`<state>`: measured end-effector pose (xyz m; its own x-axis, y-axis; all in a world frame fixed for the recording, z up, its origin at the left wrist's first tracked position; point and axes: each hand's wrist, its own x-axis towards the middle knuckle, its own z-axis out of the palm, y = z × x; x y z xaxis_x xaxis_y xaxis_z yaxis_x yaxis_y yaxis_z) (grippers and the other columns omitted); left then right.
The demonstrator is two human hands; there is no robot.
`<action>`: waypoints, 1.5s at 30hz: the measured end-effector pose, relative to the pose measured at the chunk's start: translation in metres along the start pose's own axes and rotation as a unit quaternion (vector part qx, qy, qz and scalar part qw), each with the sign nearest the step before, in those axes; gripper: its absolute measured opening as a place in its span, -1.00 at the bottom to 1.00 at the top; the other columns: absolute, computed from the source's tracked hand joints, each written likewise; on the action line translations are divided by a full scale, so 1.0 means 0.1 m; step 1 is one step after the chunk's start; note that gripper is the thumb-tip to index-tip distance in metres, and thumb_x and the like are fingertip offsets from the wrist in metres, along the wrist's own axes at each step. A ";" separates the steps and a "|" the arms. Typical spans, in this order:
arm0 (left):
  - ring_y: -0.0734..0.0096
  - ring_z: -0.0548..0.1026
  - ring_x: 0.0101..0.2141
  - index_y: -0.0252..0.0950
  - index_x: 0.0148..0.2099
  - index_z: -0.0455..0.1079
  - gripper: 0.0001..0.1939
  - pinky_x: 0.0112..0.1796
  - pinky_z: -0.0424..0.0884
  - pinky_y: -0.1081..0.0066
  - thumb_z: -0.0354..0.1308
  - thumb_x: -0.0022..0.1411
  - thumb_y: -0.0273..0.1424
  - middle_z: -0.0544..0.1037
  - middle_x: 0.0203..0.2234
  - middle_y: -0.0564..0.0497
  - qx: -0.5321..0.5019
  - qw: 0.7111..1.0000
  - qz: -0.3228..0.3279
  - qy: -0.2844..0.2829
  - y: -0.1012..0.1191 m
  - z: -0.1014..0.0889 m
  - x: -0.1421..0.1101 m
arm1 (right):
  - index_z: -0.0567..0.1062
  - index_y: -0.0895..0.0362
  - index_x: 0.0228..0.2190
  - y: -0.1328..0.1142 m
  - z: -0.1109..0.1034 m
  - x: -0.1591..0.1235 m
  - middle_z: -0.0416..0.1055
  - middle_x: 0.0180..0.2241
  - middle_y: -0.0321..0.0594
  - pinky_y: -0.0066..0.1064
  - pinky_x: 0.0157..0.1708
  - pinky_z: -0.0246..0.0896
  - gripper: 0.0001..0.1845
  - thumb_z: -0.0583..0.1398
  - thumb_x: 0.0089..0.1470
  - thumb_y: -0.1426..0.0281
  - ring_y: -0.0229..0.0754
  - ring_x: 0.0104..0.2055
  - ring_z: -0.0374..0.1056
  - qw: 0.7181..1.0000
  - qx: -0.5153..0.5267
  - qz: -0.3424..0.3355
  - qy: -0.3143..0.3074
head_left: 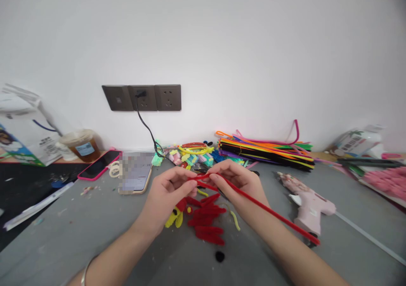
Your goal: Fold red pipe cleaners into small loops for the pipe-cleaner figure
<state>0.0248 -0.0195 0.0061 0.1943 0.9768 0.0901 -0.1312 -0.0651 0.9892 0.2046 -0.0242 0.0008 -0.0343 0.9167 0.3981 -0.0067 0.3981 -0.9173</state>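
Note:
A long red pipe cleaner (269, 211) runs between my two hands, bent into a narrow loop at its near end. My left hand (173, 189) pinches the loop's left end between thumb and fingers. My right hand (234, 182) is closed on it a little to the right, and the long tail slants down over my right forearm. Beneath my hands lie several folded red pipe cleaner pieces (207, 218), a yellow fuzzy piece (174, 218), a short pale yellow strip (235, 221) and a black pompom (220, 256).
A bundle of coloured pipe cleaners (266, 151) lies against the wall. On the right is a pink glue gun (309, 205) with its glue stick. A phone (144, 174), a pink-edged phone (100, 164) and a drink cup (83, 146) stand left. A black cord (146, 127) hangs from the socket.

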 end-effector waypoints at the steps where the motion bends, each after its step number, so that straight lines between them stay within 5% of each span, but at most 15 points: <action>1: 0.48 0.55 -0.47 -0.27 -0.28 0.55 -0.84 -0.37 0.52 0.52 0.37 0.09 -0.32 0.58 -0.51 0.07 0.008 1.000 0.017 0.005 0.00 0.00 0.00 | 0.52 0.10 -0.37 0.00 0.00 0.01 0.55 -0.43 -0.19 -0.39 -0.35 0.47 -0.75 0.31 0.12 0.17 -0.16 -0.38 0.51 1.000 0.004 0.005 0.003; 5: 0.45 0.57 -0.49 -0.26 -0.34 0.58 -0.91 -0.40 0.54 0.52 0.38 0.07 -0.37 0.60 -0.53 0.06 0.053 0.995 0.079 0.033 0.05 -0.02 -0.02 | 0.51 0.10 -0.44 -0.06 -0.01 0.02 0.57 -0.45 -0.19 -0.37 -0.38 0.49 -0.70 0.35 0.06 0.13 -0.14 -0.40 0.54 1.000 0.000 0.018 -0.011; 16: 0.38 0.56 -0.46 -0.27 -0.40 0.56 -0.89 -0.38 0.53 0.48 0.36 0.09 -0.34 0.62 -0.50 0.02 0.116 0.982 0.126 0.081 0.11 -0.03 -0.01 | 0.52 0.09 -0.42 -0.07 -0.03 0.03 0.56 -0.43 -0.21 -0.33 -0.31 0.53 -0.71 0.39 0.01 0.15 -0.15 -0.39 0.54 0.996 0.070 0.035 -0.050; 26: 0.46 0.53 -0.47 -0.29 -0.37 0.50 -0.82 -0.38 0.51 0.51 0.37 0.10 -0.30 0.56 -0.53 0.07 0.058 0.994 0.075 0.045 0.08 -0.03 -0.01 | 0.46 0.13 -0.48 -0.06 -0.05 0.07 0.53 -0.54 -0.26 -0.42 -0.43 0.38 -0.66 0.41 -0.02 0.16 -0.23 -0.48 0.45 0.990 0.081 0.103 -0.049; 37: 0.59 0.50 -0.51 -0.30 -0.38 0.56 -0.74 -0.43 0.51 0.62 0.53 -0.09 -0.33 0.55 -0.56 0.11 -0.193 0.981 -0.030 -0.004 0.01 0.04 0.00 | 0.43 0.16 -0.51 -0.05 0.05 0.01 0.50 -0.56 -0.28 -0.51 -0.49 0.20 -0.60 0.41 -0.03 0.13 -0.33 -0.54 0.32 0.957 0.167 0.204 -0.120; 45: 0.57 0.51 -0.50 -0.31 -0.41 0.57 -0.78 -0.38 0.51 0.61 0.48 0.00 -0.29 0.57 -0.57 0.07 -0.155 0.985 -0.060 -0.039 0.01 0.05 -0.01 | 0.40 0.15 -0.47 -0.03 0.08 -0.02 0.45 -0.55 -0.32 -0.56 -0.54 0.13 -0.59 0.40 0.00 0.12 -0.36 -0.54 0.30 0.951 0.182 0.208 -0.136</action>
<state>0.0289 -0.0210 0.0078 0.2995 0.9541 -0.0048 -0.3902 0.1271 0.9119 0.1966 -0.0277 0.0024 -0.3668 0.9299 0.0281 -0.2796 -0.0813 -0.9567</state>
